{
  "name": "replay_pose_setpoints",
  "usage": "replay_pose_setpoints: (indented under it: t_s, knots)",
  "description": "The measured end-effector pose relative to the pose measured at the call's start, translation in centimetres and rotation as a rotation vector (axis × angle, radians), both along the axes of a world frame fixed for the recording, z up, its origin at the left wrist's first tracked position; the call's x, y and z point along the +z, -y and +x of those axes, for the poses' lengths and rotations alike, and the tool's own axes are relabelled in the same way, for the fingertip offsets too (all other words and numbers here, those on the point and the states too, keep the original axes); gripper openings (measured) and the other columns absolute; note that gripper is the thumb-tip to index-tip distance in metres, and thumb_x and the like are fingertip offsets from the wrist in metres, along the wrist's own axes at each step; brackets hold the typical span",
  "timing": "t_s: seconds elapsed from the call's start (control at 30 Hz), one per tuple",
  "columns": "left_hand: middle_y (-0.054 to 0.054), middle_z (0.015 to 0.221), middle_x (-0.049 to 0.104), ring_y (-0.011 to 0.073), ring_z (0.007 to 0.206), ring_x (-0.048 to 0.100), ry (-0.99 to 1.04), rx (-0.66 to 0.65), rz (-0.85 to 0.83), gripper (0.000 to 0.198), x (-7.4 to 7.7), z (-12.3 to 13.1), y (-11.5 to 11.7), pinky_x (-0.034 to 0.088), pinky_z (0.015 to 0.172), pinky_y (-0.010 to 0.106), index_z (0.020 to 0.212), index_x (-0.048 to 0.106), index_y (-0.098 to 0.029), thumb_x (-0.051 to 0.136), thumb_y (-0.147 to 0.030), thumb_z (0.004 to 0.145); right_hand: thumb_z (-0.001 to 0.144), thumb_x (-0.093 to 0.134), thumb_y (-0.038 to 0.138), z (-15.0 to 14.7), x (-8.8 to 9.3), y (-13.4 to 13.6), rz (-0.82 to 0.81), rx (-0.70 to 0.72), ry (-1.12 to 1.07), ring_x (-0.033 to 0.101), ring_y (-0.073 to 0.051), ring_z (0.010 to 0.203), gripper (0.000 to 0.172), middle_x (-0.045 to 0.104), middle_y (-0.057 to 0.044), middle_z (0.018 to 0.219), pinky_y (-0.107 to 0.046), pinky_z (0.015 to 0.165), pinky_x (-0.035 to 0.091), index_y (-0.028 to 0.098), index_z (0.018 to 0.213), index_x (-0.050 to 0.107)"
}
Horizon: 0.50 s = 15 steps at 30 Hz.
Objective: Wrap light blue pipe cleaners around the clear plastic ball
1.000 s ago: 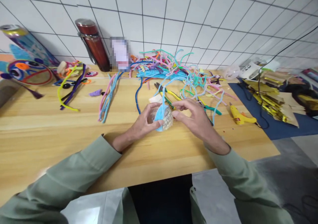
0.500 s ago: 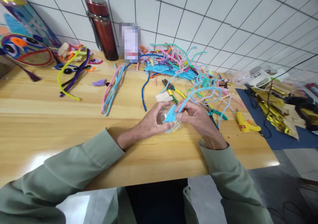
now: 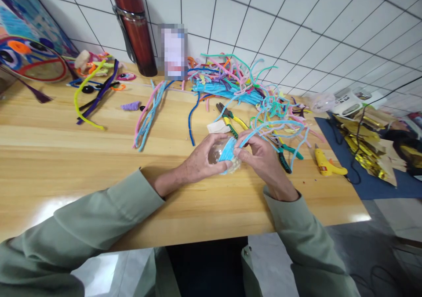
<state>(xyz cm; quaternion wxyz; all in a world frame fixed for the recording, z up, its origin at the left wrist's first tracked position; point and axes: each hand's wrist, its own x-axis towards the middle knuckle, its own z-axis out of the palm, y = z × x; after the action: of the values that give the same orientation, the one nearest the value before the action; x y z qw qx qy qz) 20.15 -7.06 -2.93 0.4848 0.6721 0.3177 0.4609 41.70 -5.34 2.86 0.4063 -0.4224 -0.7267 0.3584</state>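
My left hand (image 3: 198, 163) is wrapped round a clear plastic ball (image 3: 216, 155) partly bound with a light blue pipe cleaner (image 3: 227, 153). My right hand (image 3: 260, 156) presses against the ball from the right, fingers pinched on the blue pipe cleaner, whose free end (image 3: 280, 123) arcs up and to the right over the table. Both hands hover just above the wooden table (image 3: 99, 165), near its front middle.
A heap of coloured pipe cleaners (image 3: 237, 86) lies behind the hands, with pliers (image 3: 227, 119), green-handled cutters (image 3: 286, 154) and a yellow glue gun (image 3: 326, 165) close by. A red flask (image 3: 133, 29) stands at the wall. Gold foil scraps (image 3: 369, 143) cover a blue mat at right.
My right hand came in from the right and closed on the pipe cleaner at the ball. The free end swung from upright to the right. The view shifted slightly.
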Motion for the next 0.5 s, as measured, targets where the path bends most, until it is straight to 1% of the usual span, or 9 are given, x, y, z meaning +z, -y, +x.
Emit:
replay_pose_setpoints:
  t_s: [0.17, 0.27, 0.4, 0.5]
  knots:
    - [0.019, 0.162, 0.057, 0.0396, 0.152, 0.056, -0.005, -0.005, 0.000, 0.070, 0.11, 0.12, -0.01, 0.044, 0.131, 0.061, 0.148, 0.052, -0.023, 0.084, -0.044, 0.091, 0.084, 0.075, 0.027, 0.08, -0.13, 0.06, 0.032, -0.011, 0.032, 0.066, -0.025, 0.101, 0.003, 0.072, -0.004, 0.102, -0.044, 0.094, 0.055, 0.027, 0.085, 0.072]
    - [0.020, 0.162, 0.056, 0.0403, 0.152, 0.056, -0.004, -0.001, 0.001, 0.071, 0.05, 0.20, -0.01, 0.043, 0.131, 0.062, 0.148, 0.051, -0.022, 0.084, -0.045, 0.090, 0.084, 0.073, 0.024, 0.01, -0.10, 0.13, 0.051, -0.014, 0.039, 0.066, -0.025, 0.101, 0.004, 0.071, -0.004, 0.101, -0.045, 0.097, 0.055, 0.027, 0.085, 0.071]
    - [0.019, 0.163, 0.056, 0.0394, 0.152, 0.057, 0.004, -0.002, -0.002, 0.070, -0.06, 0.21, -0.04, 0.044, 0.131, 0.061, 0.149, 0.051, -0.023, 0.084, -0.043, 0.090, 0.084, 0.072, 0.023, -0.17, -0.10, 0.21, 0.070, -0.018, 0.029, 0.066, -0.024, 0.097, 0.004, 0.071, -0.003, 0.099, -0.043, 0.092, 0.055, 0.027, 0.085, 0.071]
    - [0.018, 0.162, 0.057, 0.0394, 0.152, 0.057, -0.003, 0.002, 0.010, 0.071, -0.10, 0.17, -0.08, 0.043, 0.132, 0.061, 0.149, 0.052, -0.024, 0.085, -0.043, 0.089, 0.083, 0.073, 0.024, -0.25, -0.21, 0.24, 0.054, -0.024, 0.018, 0.065, -0.023, 0.096, 0.003, 0.071, -0.003, 0.100, -0.041, 0.090, 0.054, 0.027, 0.085, 0.071]
